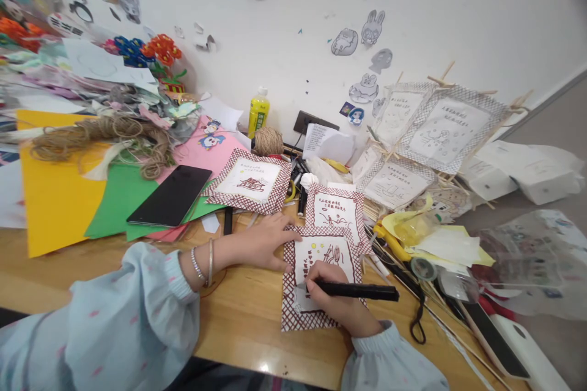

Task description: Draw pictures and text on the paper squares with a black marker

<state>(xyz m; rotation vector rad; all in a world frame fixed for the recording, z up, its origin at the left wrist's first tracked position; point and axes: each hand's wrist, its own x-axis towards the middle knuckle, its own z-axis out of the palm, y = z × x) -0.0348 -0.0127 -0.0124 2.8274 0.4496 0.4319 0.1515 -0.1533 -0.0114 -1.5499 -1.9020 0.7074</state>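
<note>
My right hand is closed round a black marker pen, its tip end down over a decorated paper card. That card has a reddish-brown crosshatched border, brown writing, a line drawing and small yellow marks. With fingers spread, my left hand rests at the card's upper left edge. A second bordered card lies just above, partly covered by the first. Farther left, another card bears a drawing of a pagoda-like building. The pen's tip is hard to make out behind my fingers.
A black tablet or large phone lies on coloured paper at left. Behind stand a twine ball and a yellow-green bottle. Framed cards on sticks stand at right, above a yellow glue gun and loose sticks.
</note>
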